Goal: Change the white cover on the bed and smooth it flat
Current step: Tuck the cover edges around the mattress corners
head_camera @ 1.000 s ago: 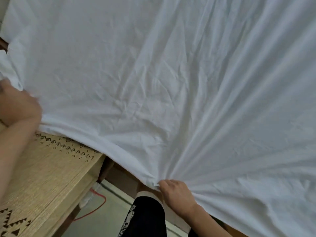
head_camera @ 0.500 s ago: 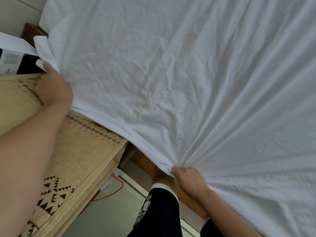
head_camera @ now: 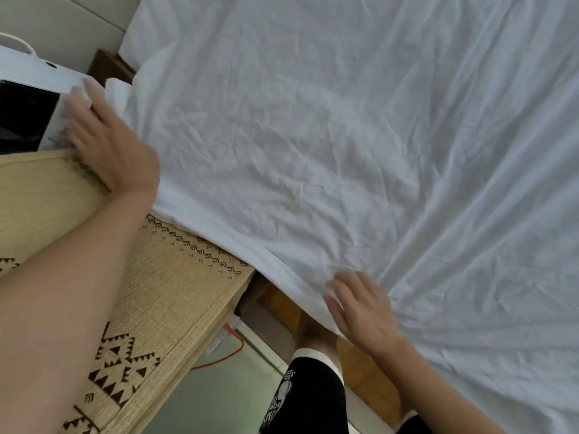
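Roughly midway, judging by the lie of the cloth. White cover (head_camera: 360, 158) spread across the bed, filling centre and right of the frame; creased throughout, long folds fanning from lower centre. Near edge loose, not tucked; woven mat (head_camera: 175, 277) exposed at lower left, patterned border visible beside the hem. Left to do: draw edge over mat, smooth flat. Left hand (head_camera: 109, 142) at upper left, fingers extended, released, resting at the cover's corner against a white box (head_camera: 34, 73). Right hand (head_camera: 363, 305) at lower centre, fingers straight and slightly blurred, lying on the hem, not grasping. Wooden bed frame (head_camera: 282, 305) below the hem. Grey floor (head_camera: 219, 386) at bottom, red cord (head_camera: 235, 349) trailing. Pale wall (head_camera: 62, 23) at top left.
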`<action>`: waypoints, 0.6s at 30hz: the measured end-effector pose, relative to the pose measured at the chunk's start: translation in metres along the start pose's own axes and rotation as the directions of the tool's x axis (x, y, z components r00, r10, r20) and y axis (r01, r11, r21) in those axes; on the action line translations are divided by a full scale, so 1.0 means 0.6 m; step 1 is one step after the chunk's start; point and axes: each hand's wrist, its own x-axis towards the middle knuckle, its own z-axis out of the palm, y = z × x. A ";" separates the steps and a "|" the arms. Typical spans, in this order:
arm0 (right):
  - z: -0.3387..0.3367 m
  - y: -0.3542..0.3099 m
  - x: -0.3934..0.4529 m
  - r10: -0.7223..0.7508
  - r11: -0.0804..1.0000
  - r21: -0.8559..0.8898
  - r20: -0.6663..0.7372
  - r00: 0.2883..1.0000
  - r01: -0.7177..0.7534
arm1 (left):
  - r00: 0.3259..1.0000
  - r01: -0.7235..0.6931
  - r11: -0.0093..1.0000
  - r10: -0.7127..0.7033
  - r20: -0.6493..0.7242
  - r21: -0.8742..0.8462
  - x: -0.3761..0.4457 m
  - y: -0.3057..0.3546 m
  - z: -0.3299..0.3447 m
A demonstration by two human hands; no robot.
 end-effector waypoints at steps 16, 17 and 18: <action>0.064 -0.018 0.309 -0.420 0.837 -0.123 0.479 0.770 0.533 | 0.991 0.030 0.953 0.010 0.131 -0.302 0.010 0.103 0.103; 0.056 -0.019 0.324 -0.433 0.851 -0.107 0.413 0.802 0.514 | 0.984 0.138 0.938 -0.092 0.155 -0.319 0.020 0.097 0.105; 0.046 -0.016 0.345 -0.395 0.885 -0.130 0.302 0.868 0.448 | 0.970 0.213 0.917 -0.157 0.186 -0.338 0.029 0.090 0.106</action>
